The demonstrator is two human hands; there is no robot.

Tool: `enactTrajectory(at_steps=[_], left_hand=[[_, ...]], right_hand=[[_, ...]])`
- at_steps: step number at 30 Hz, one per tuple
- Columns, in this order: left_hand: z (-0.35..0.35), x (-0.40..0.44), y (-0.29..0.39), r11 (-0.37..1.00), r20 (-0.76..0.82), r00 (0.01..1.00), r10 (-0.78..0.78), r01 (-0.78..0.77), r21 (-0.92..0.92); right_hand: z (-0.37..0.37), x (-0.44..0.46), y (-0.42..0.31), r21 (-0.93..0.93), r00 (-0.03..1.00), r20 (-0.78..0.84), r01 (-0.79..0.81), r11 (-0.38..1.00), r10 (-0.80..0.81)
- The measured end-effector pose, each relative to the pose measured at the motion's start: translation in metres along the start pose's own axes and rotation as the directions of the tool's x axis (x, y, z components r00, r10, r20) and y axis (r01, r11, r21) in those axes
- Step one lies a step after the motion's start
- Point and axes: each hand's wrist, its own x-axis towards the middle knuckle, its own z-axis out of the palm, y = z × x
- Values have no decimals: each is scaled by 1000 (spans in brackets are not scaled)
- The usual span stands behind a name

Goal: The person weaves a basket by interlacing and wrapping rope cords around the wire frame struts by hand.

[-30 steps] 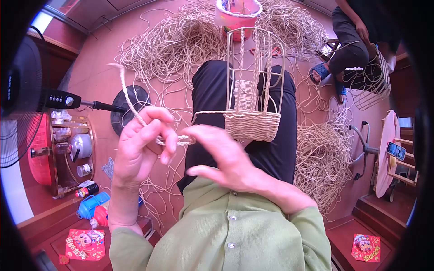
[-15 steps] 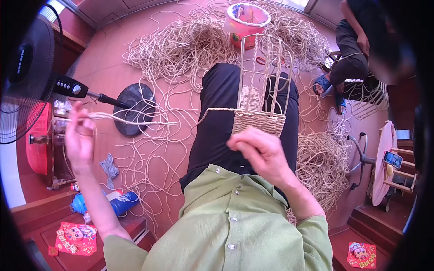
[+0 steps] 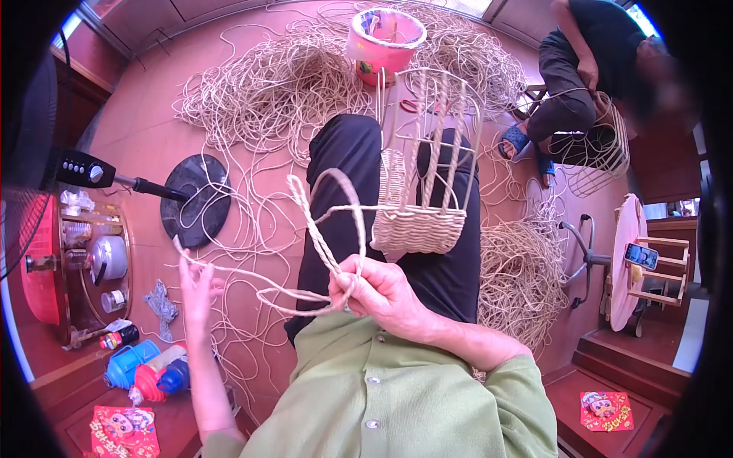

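Observation:
My right hand (image 3: pixel 379 294), low over my lap, is closed on a pale twisted cord (image 3: pixel 318 240). Loops of the cord rise above that fist, and a strand runs left. My left hand (image 3: pixel 200 294) is raised at the left, its fingertips pinching that strand near its free end. Across my thighs lies a partly woven basket (image 3: pixel 418 231), with a tight woven band nearest me. Its upright bars, some wrapped in twisted cord, and a rounded rim point away from me. One cord leads off the band's left corner.
Heaps of loose cord (image 3: pixel 282 95) cover the floor around a pink bucket (image 3: pixel 374 57) and at right. A fan base (image 3: pixel 195 200) stands left, bottles (image 3: pixel 134 365) below it. A co-worker (image 3: pixel 569 84) at upper right holds a wire frame (image 3: pixel 599 156). A phone (image 3: pixel 641 256) rests on a stool.
My right hand has come from beside the basket's woven band to lower left and now grips looped cord. My left hand is lower and further right. The whole view has shifted a little.

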Motion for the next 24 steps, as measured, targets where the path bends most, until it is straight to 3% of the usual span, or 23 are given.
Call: enactTrajectory(at_steps=[1,2,4,7,9,10,11,15,16,17,19,21,23,24], left_hand=[[5,5,-4,947,-141,976,166,-118,299],[2,6,-3,917,5,977,214,-202,343],[38,-13,50,817,129,906,404,-420,394],[88,-19,112,605,406,693,595,-719,341],[119,-23,113,922,492,786,375,-372,-108],[125,-23,114,969,582,787,207,-84,-231],[131,-23,116,925,683,728,56,219,-309],[141,-13,117,856,568,797,205,136,-499],[138,-11,118,813,472,860,195,127,-568],[131,-4,118,758,420,881,219,117,-641],[123,3,131,939,157,935,318,-286,-193],[129,9,135,933,322,877,357,-321,-162],[144,15,131,896,444,780,442,-411,-169],[153,15,127,913,479,777,407,-358,-196]], right_hand=[[1,2,1,-64,999,-17,41,997,-42],[2,3,1,-130,996,-31,73,989,-78],[4,6,1,-210,994,-42,94,973,-105],[9,10,7,-467,989,-36,108,878,-142],[9,12,10,-589,984,15,152,794,-178],[6,13,13,-657,978,48,183,732,-202],[4,14,15,-717,971,84,215,663,-223],[2,19,-1,-827,960,115,236,511,-257],[-3,19,-5,-865,879,184,357,353,-439],[-9,16,-12,-893,798,185,380,240,-573],[-23,8,-46,-976,748,173,219,-8,-641],[-44,6,-57,-989,810,130,65,-133,-571],[-54,-2,-59,-991,799,131,127,-48,-587],[-54,-10,-60,-988,790,140,154,-28,-596]])
